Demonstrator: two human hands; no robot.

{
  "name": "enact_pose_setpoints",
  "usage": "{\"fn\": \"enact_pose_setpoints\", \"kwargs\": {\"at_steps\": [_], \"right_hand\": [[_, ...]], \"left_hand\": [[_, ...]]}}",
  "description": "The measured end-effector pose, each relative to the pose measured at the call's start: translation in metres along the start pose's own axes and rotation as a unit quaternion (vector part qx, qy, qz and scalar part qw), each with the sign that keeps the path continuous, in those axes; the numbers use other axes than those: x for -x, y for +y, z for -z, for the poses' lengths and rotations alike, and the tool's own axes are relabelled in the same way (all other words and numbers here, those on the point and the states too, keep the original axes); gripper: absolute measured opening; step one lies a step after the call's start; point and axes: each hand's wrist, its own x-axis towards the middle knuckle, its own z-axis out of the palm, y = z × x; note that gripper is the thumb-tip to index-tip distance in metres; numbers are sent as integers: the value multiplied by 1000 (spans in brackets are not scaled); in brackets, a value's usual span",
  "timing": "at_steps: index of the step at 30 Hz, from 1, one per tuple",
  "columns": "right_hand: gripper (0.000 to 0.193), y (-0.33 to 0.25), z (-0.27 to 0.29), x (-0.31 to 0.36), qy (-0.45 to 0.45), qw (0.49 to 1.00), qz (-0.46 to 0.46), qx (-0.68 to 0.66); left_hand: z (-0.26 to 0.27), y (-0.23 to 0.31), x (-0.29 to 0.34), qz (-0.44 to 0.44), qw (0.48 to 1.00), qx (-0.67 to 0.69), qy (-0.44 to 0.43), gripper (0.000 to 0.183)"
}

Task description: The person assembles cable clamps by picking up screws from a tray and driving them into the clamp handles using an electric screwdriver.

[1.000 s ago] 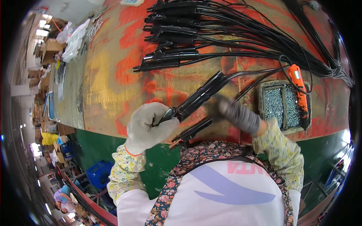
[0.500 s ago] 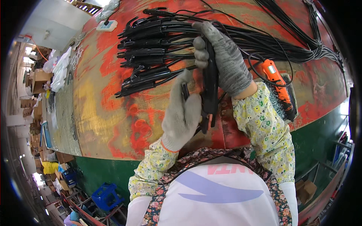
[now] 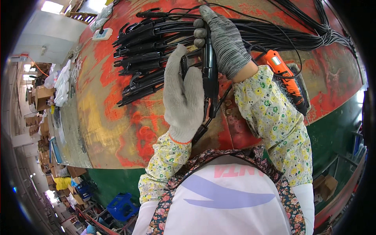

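Note:
My right hand (image 3: 229, 45), in a dark grey knit glove, is closed around the upper part of a long black plastic handle (image 3: 210, 72), which stands nearly upright in the picture. A black cord (image 3: 212, 113) shows at its lower end. My left hand (image 3: 182, 94), in a pale glove, is beside the handle's left side, fingers pointing away from me. Between its thumb and fingers is a small black part (image 3: 184, 66), mostly hidden. Beyond and left of my hands lies a row of similar black handles (image 3: 139, 62) with long cords.
An orange and black electric screwdriver (image 3: 282, 72) lies to the right across a tray of small metal screws (image 3: 303, 88). Bundled black cables (image 3: 274, 35) run off to the far right. A white power strip (image 3: 102, 34) is at the far left of the red-stained table (image 3: 105, 137).
Both hands have moved away from me and slightly left, carrying the black handle. The handle has turned, showing a smooth glossy side. A reddish piece near its lower end no longer shows.

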Motion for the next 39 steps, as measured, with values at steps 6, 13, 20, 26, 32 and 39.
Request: {"fn": "enact_pose_setpoints", "kwargs": {"at_steps": [6, 13, 20, 26, 32, 39], "right_hand": [[47, -6, -16, 33, 6, 996, 88, 24], [22, -11, 4, 9, -11, 995, 96, 0], [41, -10, -32, 32, 26, 998, 64, 0], [52, -21, -11, 39, 86, 995, 58, 14], [59, -22, -19, 34, 59, 986, 153, 24], [61, -28, 24, 60, -10, 846, 329, 419]], "left_hand": [[-1, 3, 5, 73, 997, 17, 17, 40], [-9, -9, 3, -17, 999, 42, -15, 36], [16, -13, 2, -172, 980, -102, 17, 25], [-6, 12, 2, -148, 988, -30, 15, 25], [-30, -24, 23, -26, 997, 57, -52, 55], [-35, -24, 12, 364, 871, 309, -116, 77]]}}
